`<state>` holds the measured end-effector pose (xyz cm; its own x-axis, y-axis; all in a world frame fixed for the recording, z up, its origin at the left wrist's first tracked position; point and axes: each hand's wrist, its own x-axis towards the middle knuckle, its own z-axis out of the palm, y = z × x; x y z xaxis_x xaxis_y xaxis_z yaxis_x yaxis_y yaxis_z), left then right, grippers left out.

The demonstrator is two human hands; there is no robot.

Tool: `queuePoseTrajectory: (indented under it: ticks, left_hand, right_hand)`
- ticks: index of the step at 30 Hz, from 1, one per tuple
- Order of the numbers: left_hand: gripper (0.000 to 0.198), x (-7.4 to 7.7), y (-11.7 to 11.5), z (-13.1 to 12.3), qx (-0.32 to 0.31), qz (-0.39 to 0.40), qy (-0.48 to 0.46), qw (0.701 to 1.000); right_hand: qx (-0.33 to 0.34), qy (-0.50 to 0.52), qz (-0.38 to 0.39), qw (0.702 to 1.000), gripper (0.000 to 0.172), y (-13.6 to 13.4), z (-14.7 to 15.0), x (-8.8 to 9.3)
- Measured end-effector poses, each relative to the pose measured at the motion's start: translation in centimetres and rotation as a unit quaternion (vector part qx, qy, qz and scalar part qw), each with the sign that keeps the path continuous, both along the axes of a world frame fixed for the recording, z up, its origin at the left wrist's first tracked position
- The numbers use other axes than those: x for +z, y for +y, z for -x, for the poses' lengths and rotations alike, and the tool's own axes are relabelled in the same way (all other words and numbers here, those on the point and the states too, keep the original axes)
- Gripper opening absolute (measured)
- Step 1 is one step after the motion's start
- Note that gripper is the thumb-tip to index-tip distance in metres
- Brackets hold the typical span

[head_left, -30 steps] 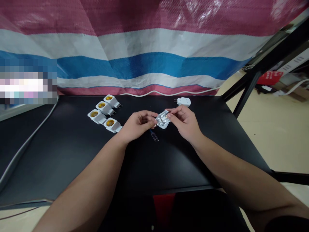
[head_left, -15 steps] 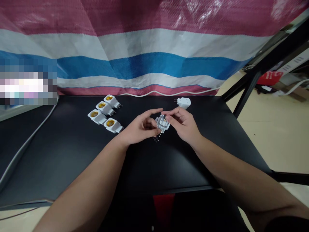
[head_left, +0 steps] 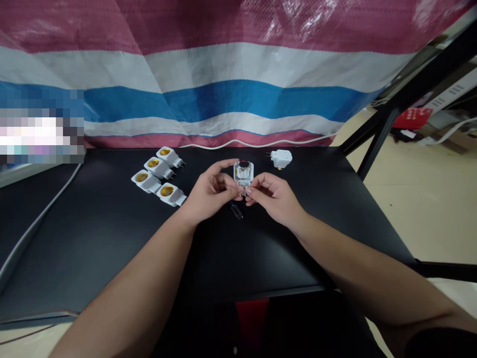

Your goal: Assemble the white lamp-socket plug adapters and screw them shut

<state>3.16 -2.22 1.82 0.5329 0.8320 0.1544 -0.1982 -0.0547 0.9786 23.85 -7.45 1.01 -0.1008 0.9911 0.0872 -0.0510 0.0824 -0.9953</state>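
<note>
Both of my hands meet over the middle of the black table (head_left: 112, 238). My left hand (head_left: 212, 194) and my right hand (head_left: 274, 196) pinch a small white socket-adapter half (head_left: 243, 173) by its lower end. The piece stands upright, its open inside with metal contacts facing me and a red spot at its top. A small clear-handled screwdriver (head_left: 236, 211) lies on the table just below my fingers.
Several white plug adapters with yellow sockets (head_left: 158, 176) lie in a cluster to the left. Another white adapter piece (head_left: 281, 158) sits behind my right hand. A white cable (head_left: 261, 143) runs along the table's far edge under the striped tarp. Black frame legs stand at right.
The adapter half has been turned upright and lifted slightly toward the back. My right fingers slid from its side down to its lower end, meeting my left fingers.
</note>
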Motion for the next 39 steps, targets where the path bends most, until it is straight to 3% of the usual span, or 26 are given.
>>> queuePoseTrajectory:
  ticks: [13,39]
  left_hand:
    - [0.077,-0.49,0.42,0.16,-0.029,0.037,-0.017,0.999]
    - [0.069,-0.28,0.0,-0.01,-0.051,0.017,0.014,0.998]
  right_hand:
    - [0.007,0.022,0.005,1.0,0.044,0.34,-0.24,-0.06]
    - [0.009,0.012,0.034,0.999,0.043,-0.06,-0.31,0.1]
